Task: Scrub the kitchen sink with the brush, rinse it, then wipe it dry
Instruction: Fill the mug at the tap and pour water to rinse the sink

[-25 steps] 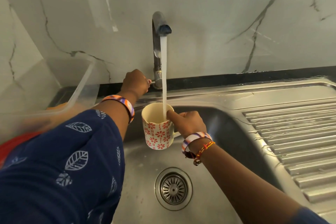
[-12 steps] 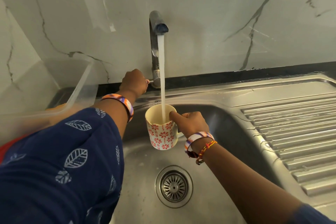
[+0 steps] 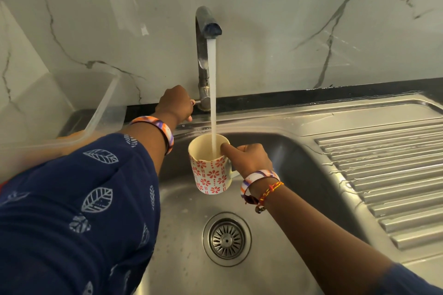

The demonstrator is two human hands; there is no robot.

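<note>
Right hand [image 3: 250, 159] gripped patterned mug [image 3: 211, 170] over sink [image 3: 299, 163] basin, under running tap [image 3: 207, 24]. Left hand [image 3: 175, 103] closed around tap lever. Brush not seen.

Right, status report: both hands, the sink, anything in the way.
Left hand closed on tap lever. Right hand holds mug under running water. Sink wet, drain clear. No brush in view.
</note>
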